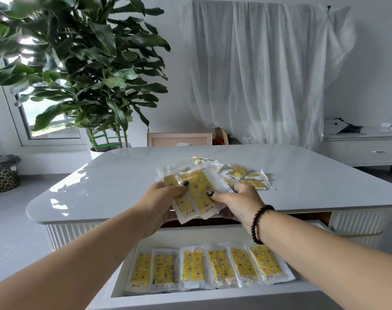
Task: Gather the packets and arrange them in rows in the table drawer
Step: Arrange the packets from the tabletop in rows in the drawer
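- Left hand and right hand together grasp a fanned stack of yellow packets above the table edge, likely squaring them.
- Six packets form one row in the open drawer.
- Loose packets wait on the tabletop.

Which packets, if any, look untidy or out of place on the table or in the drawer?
The loose packets lie jumbled and overlapping on the table, not yet gathered. In the drawer, the row of packets is side by side, though the rightmost ones tilt slightly. Both hands hold a fanned stack.
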